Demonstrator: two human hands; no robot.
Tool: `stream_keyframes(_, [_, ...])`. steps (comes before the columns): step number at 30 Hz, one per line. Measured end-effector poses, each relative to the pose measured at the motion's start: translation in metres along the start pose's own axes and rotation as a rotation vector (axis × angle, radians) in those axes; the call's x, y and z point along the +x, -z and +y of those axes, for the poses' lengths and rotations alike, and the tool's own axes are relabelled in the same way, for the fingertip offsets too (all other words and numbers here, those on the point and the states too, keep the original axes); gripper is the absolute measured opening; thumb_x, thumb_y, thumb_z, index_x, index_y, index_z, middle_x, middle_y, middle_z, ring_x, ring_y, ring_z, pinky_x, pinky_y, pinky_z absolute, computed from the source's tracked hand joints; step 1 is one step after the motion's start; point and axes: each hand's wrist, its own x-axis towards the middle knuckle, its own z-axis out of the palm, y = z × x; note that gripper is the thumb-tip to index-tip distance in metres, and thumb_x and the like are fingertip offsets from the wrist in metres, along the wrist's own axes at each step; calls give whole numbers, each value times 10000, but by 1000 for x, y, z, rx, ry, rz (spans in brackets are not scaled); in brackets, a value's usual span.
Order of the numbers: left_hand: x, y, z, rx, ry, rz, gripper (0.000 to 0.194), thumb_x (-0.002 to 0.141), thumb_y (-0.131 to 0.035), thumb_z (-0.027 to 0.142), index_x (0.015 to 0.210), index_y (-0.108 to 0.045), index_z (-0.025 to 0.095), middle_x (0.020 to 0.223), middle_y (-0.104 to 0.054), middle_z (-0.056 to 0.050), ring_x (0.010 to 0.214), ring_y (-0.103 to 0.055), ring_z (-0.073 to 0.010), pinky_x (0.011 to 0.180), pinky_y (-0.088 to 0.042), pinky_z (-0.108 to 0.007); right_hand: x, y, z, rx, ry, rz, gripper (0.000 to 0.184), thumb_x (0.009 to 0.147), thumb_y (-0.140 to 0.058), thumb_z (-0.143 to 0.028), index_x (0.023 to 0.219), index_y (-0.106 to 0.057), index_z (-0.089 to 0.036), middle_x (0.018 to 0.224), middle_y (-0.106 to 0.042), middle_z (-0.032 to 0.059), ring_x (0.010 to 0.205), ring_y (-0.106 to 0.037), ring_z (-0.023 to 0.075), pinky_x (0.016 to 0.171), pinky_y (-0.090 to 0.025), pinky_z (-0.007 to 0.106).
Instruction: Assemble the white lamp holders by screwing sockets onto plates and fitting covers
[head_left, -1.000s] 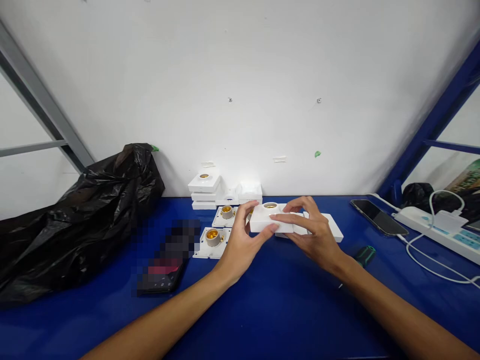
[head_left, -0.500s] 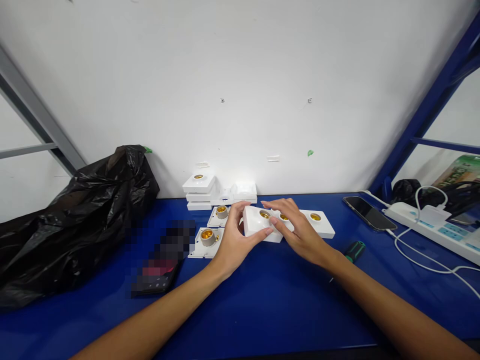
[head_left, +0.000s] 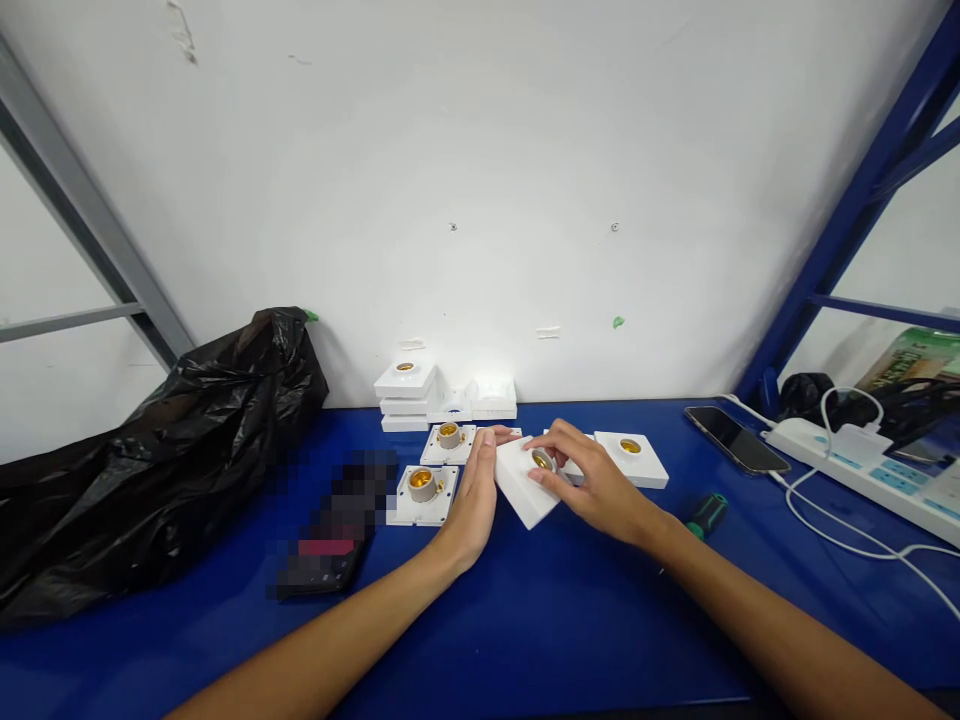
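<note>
A white square lamp holder [head_left: 517, 482] with a brass-threaded socket is tilted above the blue table, one corner pointing down towards me. My right hand [head_left: 592, 480] pinches it at the raised collar around the socket. Along its left edge lies my left hand [head_left: 474, 500], fingers stretched out and palm turned towards the holder; some fingertips are hidden behind it. Left of that hand is a lamp-holder base [head_left: 412, 505] with its bare socket, and a second base [head_left: 442, 445] sits behind. Another covered lamp holder [head_left: 641, 465] rests to the right, beside one partly hidden by my right hand.
Against the wall stand stacked lamp holders [head_left: 405, 385] and white covers [head_left: 495, 395]. A green-handled screwdriver [head_left: 707, 515], a phone [head_left: 731, 438] and a power strip [head_left: 862, 465] with white cables lie right. A black plastic bag [head_left: 225, 430] and blurred dark device [head_left: 322, 560] occupy the left.
The lamp holder has turned, so a corner now points towards me. My left hand has flattened along its edge, its thumb off the top. My right fingers have closed around the socket collar.
</note>
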Motion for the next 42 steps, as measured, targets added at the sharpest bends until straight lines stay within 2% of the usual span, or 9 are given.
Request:
stream_keyframes(5, [-1, -4, 0, 134, -58, -42, 358, 1092, -330, 505, 1226, -563, 268, 1218, -674, -68, 1138, -652, -216, 1009, -522, -378, 4, 5, 11, -62, -71, 253, 239, 1008, -570, -340, 1202, -668, -239, 928, -543, 40, 836, -581, 204, 809, -538, 361])
stream_keyframes(8, [-2, -4, 2, 354, -178, -86, 184, 1041, -487, 315, 1189, -579, 257, 1246, -658, -78, 1220, -611, -246, 1082, -475, -439, 7, 8, 19, -100, -113, 403, 280, 1002, -577, -361, 1245, -672, -259, 937, -517, 41, 836, -567, 211, 823, -549, 384])
stream_keyframes(12, [-3, -3, -3, 639, -310, -187, 178, 984, -499, 170, 1090, -624, 242, 1392, -599, -96, 1410, -467, -292, 1177, -361, -549, 8, 10, 31, -157, -172, 504, 313, 1011, -543, -356, 1275, -678, -258, 953, -497, 51, 856, -554, 223, 843, -544, 419])
stream_keyframes(15, [-5, -2, -9, 799, -283, -286, 197, 975, -521, 172, 1130, -629, 228, 1464, -562, -124, 1487, -382, -332, 1184, -310, -622, 8, 13, 38, -215, -216, 502, 346, 1015, -502, -341, 1287, -685, -231, 979, -507, 75, 953, -542, 266, 918, -514, 491])
stream_keyframes(20, [-8, 0, -14, 858, -299, -338, 251, 981, -537, 220, 1222, -605, 240, 1479, -548, -141, 1461, -423, -342, 1176, -290, -653, 8, 15, 46, -241, -262, 463, 340, 1000, -505, -334, 1252, -700, -215, 996, -531, 97, 1000, -519, 299, 964, -470, 547])
stream_keyframes(26, [-12, -1, -8, 869, -278, -361, 250, 999, -521, 253, 1234, -604, 231, 1491, -534, -163, 1454, -431, -341, 1175, -281, -660, 7, 13, 44, -240, -271, 433, 298, 992, -491, -324, 1223, -631, -199, 1044, -573, 106, 1017, -526, 295, 964, -456, 519])
stream_keyframes(34, [-14, -5, -4, 905, -239, -366, 264, 1012, -500, 244, 1249, -611, 208, 1509, -524, -168, 1454, -425, -328, 1187, -256, -630, 7, 11, 40, -243, -249, 402, 103, 969, -525, -295, 890, -565, -243, 978, -622, 76, 966, -533, 279, 897, -447, 460])
stream_keyframes(38, [-10, -5, 0, 670, -253, -254, 281, 961, -432, 95, 1115, -636, 209, 1330, -649, -130, 1313, -559, -298, 1126, -362, -560, 8, 12, 34, -198, -195, 343, 79, 977, -544, -277, 907, -566, -247, 990, -632, 65, 1000, -559, 274, 877, -447, 434])
stream_keyframes(42, [-3, 0, 18, 266, -251, 200, 296, 941, -350, 34, 1034, -562, 220, 984, -655, -43, 978, -637, -187, 931, -486, -351, 7, 16, 18, -106, -91, 209, 58, 988, -570, -269, 934, -565, -252, 1037, -630, 56, 1039, -568, 257, 922, -446, 420])
